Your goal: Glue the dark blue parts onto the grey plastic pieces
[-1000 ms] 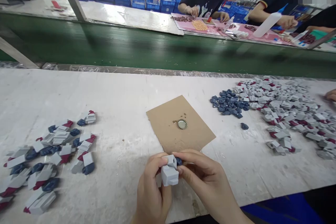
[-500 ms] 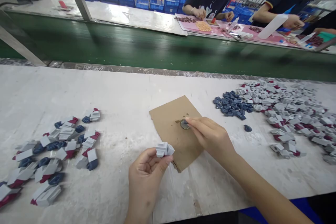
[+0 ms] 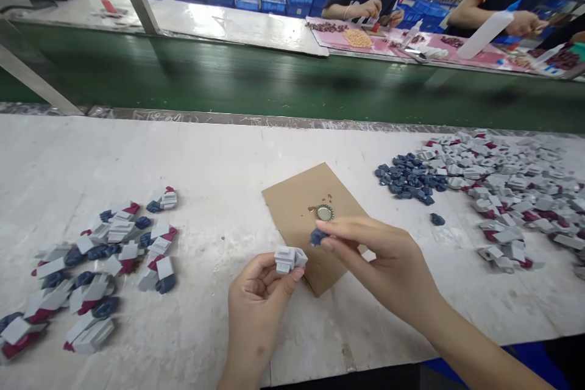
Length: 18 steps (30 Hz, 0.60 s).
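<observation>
My left hand (image 3: 262, 298) pinches a light grey plastic part (image 3: 289, 259) near the lower edge of a brown cardboard piece (image 3: 315, 268). Between the thumb and fingers of my right hand (image 3: 379, 256) is a small dark blue part (image 3: 317, 236), held over the cardboard, a short gap from the grey part. A round metal cap (image 3: 325, 212) with a ridged rim lies on the cardboard just behind the blue part, with small brown spots around it.
Grey, maroon and blue assembled pieces (image 3: 121, 228) spread at left. At right lie a dark blue pile (image 3: 406, 177) and a larger grey-and-maroon pile (image 3: 516, 183). Beyond the green conveyor (image 3: 205, 82), people work at a pink-covered table (image 3: 336, 42).
My right hand has lifted away from the metal cap and come nearer to my left hand, with the blue part now visible in its fingers. My left hand has barely moved.
</observation>
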Motion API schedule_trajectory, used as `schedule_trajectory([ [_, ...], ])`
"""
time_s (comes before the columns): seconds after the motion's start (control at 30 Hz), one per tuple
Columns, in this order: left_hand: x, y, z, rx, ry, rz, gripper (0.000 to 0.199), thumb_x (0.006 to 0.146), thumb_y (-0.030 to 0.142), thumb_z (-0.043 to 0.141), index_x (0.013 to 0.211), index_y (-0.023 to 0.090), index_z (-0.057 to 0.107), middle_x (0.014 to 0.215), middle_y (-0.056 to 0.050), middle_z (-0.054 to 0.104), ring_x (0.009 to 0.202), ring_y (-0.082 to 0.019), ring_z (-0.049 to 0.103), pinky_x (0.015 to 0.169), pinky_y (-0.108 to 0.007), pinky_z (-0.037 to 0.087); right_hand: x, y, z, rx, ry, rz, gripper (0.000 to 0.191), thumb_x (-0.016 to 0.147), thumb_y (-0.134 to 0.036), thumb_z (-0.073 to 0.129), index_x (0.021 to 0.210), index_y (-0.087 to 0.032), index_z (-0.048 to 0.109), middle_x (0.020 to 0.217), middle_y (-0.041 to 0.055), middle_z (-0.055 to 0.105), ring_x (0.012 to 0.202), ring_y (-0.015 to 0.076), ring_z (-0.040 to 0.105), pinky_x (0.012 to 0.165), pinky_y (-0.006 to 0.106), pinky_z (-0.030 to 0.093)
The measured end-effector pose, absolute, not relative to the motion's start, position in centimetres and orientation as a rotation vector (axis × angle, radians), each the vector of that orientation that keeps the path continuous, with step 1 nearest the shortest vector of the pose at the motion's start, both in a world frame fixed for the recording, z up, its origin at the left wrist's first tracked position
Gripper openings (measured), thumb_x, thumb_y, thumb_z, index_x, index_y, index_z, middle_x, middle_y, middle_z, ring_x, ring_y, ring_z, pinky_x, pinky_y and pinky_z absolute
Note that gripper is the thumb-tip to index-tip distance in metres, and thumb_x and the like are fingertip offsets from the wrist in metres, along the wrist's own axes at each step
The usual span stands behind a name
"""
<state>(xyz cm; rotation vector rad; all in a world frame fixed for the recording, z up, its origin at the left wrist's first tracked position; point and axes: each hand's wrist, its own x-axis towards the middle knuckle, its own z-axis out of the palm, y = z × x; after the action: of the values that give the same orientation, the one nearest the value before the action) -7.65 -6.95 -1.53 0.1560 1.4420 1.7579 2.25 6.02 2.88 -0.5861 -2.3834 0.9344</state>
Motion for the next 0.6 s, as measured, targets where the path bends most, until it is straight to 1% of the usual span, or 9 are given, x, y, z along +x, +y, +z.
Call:
schedule_trajectory([
  [0.2,-7.7,-7.0,-1.9,0.183,1.420,1.781,0.010,0.067,0.017,0.074,0.074,0.022,0.070,0.075,0.003,0.074,0.073,-0.011,0.068,0.066,-0.013,0.053,1.5,4.8,2.9,-0.522,-2.358,1.017,0.024,0.080,-0.011,0.057,0.098,-0.022,0.068,0.076,0.0008,0.070,0.057,0.0097,0.057,0.048,0.021,0.048],
  [0.43,-7.5,-7.0,-1.9,0.215,1.427,1.790,0.010,0.068,0.017,0.073,0.076,0.022,0.069,0.076,0.003,0.074,0.072,-0.010,0.068,0.067,-0.013,0.053,1.4,4.7,2.6,-0.430,-2.375,0.951,0.022,0.080,-0.008,0.056,0.097,-0.020,0.066,0.077,0.0014,0.069,0.062,0.0105,0.059,0.055,0.022,0.050],
  [0.6,-7.4,-7.4,-2.1,0.301,1.494,1.796,0.010,0.071,0.016,0.071,0.078,0.023,0.070,0.078,0.003,0.073,0.072,-0.009,0.067,0.068,-0.013,0.052,1.5,4.4,2.4,-0.363,-2.432,0.911,0.018,0.083,-0.007,0.052,0.091,-0.018,0.064,0.073,0.0017,0.067,0.065,0.0110,0.060,0.054,0.022,0.048],
])
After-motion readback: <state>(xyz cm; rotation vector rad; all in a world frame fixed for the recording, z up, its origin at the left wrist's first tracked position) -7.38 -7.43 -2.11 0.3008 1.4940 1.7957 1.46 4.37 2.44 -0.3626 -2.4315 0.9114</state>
